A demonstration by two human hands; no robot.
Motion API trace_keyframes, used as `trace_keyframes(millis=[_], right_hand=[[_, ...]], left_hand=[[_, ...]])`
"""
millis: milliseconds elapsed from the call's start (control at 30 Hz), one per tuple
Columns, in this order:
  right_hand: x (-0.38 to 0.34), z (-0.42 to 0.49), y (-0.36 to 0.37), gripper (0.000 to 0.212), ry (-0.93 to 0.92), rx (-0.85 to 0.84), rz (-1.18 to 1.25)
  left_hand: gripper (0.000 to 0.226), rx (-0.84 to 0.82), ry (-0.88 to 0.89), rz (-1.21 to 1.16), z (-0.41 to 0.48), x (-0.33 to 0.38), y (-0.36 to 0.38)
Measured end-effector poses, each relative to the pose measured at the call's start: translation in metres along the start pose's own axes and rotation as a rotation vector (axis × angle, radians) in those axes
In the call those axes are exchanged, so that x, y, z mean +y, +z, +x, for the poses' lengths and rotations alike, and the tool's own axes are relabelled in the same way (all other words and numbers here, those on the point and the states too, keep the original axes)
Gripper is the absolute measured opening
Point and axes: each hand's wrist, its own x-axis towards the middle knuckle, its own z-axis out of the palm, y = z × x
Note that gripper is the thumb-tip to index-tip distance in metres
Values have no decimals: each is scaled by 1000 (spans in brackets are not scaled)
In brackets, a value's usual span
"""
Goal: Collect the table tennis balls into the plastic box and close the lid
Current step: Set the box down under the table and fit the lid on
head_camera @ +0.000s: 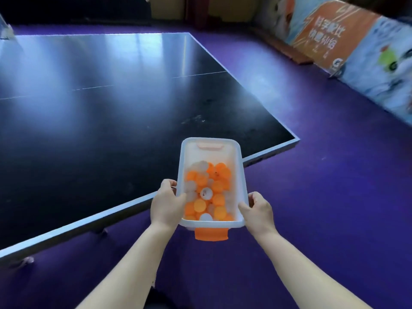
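- purple and spreading underfoot as the floor, running around the near and right sides of everything else.
- standing on it as a black table tennis table, gleaming with pale reflections, edged in white, filling the left and middle.
- leaning along the far right as a printed barrier in orange and pale blue.
- being held up in the air as a translucent plastic box, open-topped, hovering across the table's near edge, partly over the tabletop and partly over the floor.
- gripping the box's left wall with the left hand, thumb hooking over the rim, fingers wrapping the outside.
- gripping the right wall with the right hand, thumb lying along the rim, other fingers curling underneath, mostly hidden.
- lying heaped inside the box as orange and white table tennis balls, piling toward the near end.
- hanging down from the box's near end as an orange latch.
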Motion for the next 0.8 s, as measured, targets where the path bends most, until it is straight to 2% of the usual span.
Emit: trace_keyframes(millis=[167, 367, 567, 800], right_hand=[[30, 22, -54, 12, 20, 36, 11], [42, 77, -84, 11, 20, 23, 51], [20, 157, -111, 13, -39, -17, -4], [-8, 241, -114, 12, -99, -137, -48]], left_hand=[[15, -47, 35, 1, -10, 35, 50], [17, -41, 63, -7, 28, 72, 100], [17, -29, -12, -66, 90, 109, 144], [11, 0, -119, -97, 141, 129, 151]])
